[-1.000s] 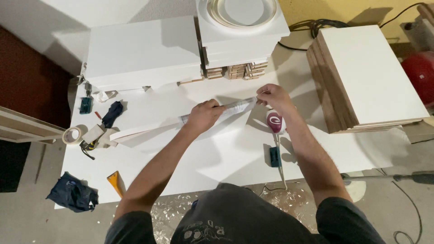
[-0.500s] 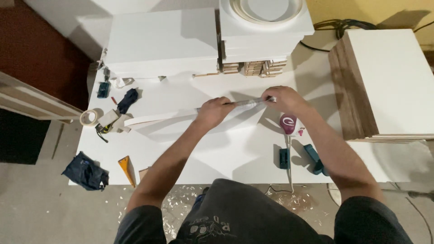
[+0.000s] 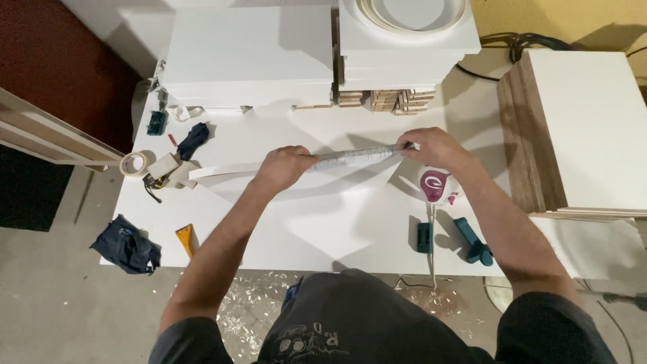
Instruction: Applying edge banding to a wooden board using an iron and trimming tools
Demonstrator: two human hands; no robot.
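Observation:
A long narrow white panel (image 3: 222, 172) stands on edge across a white worktable (image 3: 323, 229). My left hand (image 3: 283, 167) grips the panel near its middle. My right hand (image 3: 431, 145) pinches the right end, where a strip of clear glossy film (image 3: 354, 156) runs along the top edge between both hands. A small iron (image 3: 435, 185) with a magenta and white body sits on the table just below my right hand.
Stacks of white boards (image 3: 249, 57) and small wood blocks (image 3: 387, 100) line the table's back. A tape roll (image 3: 133, 163), yellow scraper (image 3: 185, 239), teal tools (image 3: 472, 239) and dark cloth (image 3: 127, 244) lie around. A board stack (image 3: 579, 128) stands right.
The view has shifted, so everything sits lower and further right in frame. My hands keep their hold on the panel and film, with the right hand slightly further along the strip.

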